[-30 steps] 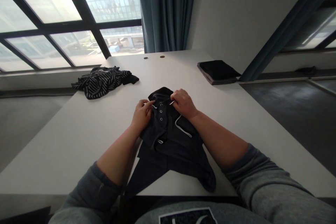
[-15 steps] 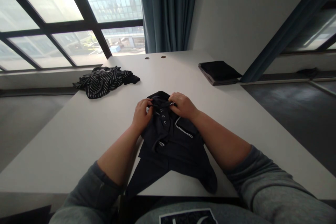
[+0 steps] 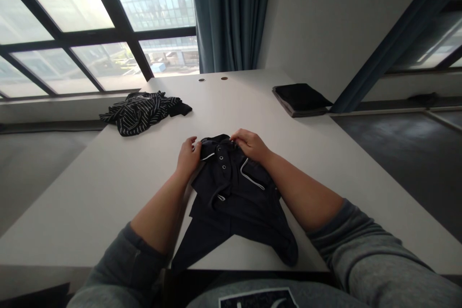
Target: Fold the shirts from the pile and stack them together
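A dark navy shirt [image 3: 234, 197] with white piping and snap buttons lies crumpled on the white table [image 3: 108, 173] right in front of me. My left hand [image 3: 187, 156] pinches the left side of its collar, fingers closed on the cloth. My right hand [image 3: 249, 145] grips the collar's right side, fingers curled over the fabric. The button placket runs between the two hands. Part of the shirt hangs over the table's near edge.
A striped dark garment [image 3: 142, 110] lies bunched at the far left of the table. A folded black item on a flat board [image 3: 299, 98] sits at the far right. Windows, a teal curtain [image 3: 229, 14] and a wall stand behind the table.
The collar flap that stood raised behind my hands has been pulled down flat. Both hands moved slightly apart and lower onto the collar.
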Motion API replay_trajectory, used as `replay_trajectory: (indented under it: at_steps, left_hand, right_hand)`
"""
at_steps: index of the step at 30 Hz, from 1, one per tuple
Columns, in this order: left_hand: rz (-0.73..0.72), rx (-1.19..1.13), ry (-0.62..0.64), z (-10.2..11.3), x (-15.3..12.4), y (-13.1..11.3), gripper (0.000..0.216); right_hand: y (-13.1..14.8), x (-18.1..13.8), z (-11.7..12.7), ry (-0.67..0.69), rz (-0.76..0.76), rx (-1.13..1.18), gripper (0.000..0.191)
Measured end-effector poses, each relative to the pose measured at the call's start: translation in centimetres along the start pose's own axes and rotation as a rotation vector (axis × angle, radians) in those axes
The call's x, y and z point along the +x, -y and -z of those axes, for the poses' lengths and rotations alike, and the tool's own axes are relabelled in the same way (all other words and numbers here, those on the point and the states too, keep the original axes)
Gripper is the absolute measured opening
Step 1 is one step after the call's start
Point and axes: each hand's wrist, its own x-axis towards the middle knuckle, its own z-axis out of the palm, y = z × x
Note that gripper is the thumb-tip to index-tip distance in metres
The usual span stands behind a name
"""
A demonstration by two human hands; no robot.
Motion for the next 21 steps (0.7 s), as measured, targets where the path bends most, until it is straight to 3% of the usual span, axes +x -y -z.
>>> replay_trajectory:
  at_steps: [2, 6, 11, 16, 19, 21]
  left_hand:
    - [0.085, 0.067, 0.071, 0.1, 0.5, 0.6, 0.037]
    - [0.046, 0.092, 0.069, 0.6, 0.6, 0.1, 0.036]
    - [0.042, 0.149, 0.196, 0.8, -0.5, -1.6, 0.023]
    - [-0.255, 0.204, 0.048, 1.3, -2.2, -3.6, 0.011]
    - [-0.427, 0.21, -0.036, 1.7, -3.4, -5.0, 0.017]
    - [-0.478, 0.22, -0.049, 1.8, -4.0, -5.5, 0.019]
  right_hand:
    - [0.0, 0.0, -0.1, 0.059, 0.044, 0.023, 0.034]
    - [0.2, 0.0, 0.3, 0.111, 0.093, 0.027, 0.036]
    - [0.7, 0.2, 0.2, 0.061, -0.028, 0.12, 0.029]
    - [2.3, 1.2, 0.0, -0.228, -0.252, 0.154, 0.023]
    - [4.1, 1.8, 0.4, -0.315, -0.137, 0.048, 0.027]
    - [5.0, 2.0, 0.4, -0.228, 0.007, -0.078, 0.035]
